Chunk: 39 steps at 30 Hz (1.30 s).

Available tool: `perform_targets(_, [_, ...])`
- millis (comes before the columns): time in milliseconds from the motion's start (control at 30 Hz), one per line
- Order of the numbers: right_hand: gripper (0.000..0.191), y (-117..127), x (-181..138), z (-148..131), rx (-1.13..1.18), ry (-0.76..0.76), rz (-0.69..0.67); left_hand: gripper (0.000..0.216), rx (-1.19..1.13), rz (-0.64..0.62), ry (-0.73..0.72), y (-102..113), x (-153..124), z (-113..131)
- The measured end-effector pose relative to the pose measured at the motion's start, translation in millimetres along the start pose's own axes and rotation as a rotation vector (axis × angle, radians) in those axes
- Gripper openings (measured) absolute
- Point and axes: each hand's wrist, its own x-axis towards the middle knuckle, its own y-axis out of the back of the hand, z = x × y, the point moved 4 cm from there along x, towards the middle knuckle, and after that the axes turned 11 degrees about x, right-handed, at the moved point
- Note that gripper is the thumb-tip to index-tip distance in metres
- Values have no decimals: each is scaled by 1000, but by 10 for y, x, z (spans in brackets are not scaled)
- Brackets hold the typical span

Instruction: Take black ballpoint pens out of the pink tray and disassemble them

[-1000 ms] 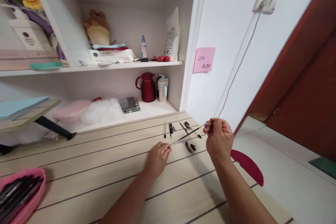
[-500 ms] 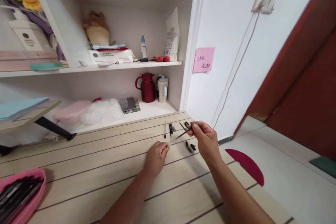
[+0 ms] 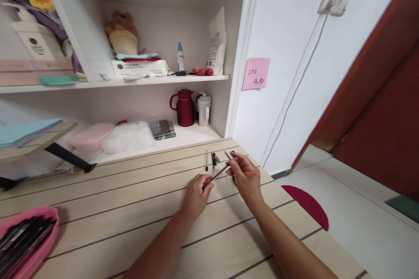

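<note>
With the left hand (image 3: pixel 195 194), pinching the near end of a slim straight dark pen-like rod (image 3: pixel 219 174) between thumb and fingers; with the right hand (image 3: pixel 247 181), gripping its far end in curled fingertips. Holding it aslant between both hands, over a pale wood-grain tabletop with dark stripes (image 3: pixel 131 216). Can see, just beyond the left hand, a slender clear tube with a black end (image 3: pixel 207 159), and beside it a small black clipped cap (image 3: pixel 214 157). Cannot tell the full shape of a small black piece (image 3: pixel 234 180), partly covered by the right hand. Well apart at lower left, can see a pink rounded container (image 3: pixel 55 231) filled with slim black pens (image 3: pixel 24 239).
</note>
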Motion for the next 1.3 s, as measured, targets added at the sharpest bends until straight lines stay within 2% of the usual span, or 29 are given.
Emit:
perform_targets(133, [34, -31, -26, 88, -46, -25, -18, 20, -21, 18, 7, -9, 1, -20])
perform_targets(533, [37, -72, -62, 31, -89, -6, -78, 19, 96, 64, -86, -17, 6, -42])
perform_targets(733, [35, -68, -49, 69, -94, -18, -78, 24, 33, 52, -54, -27, 0, -49])
perform_targets(900, [36, -29, -12, 157, -34, -67, -28, 30, -91, 64, 5, -28, -1, -61])
perform_targets(1067, [38, -29, -11, 180, 8, -122, -15, 18, -291, 22, 145, -64, -5, -103])
perform_targets(1200, [38, -14, 9, 113, 28, -118, -19, 18, -645, -52, 414, -111, -19, -153])
perform_targets(1300, [35, 10, 34, 104, 32, -139, 4, 23, -954, -77, 518, -104, -11, -131])
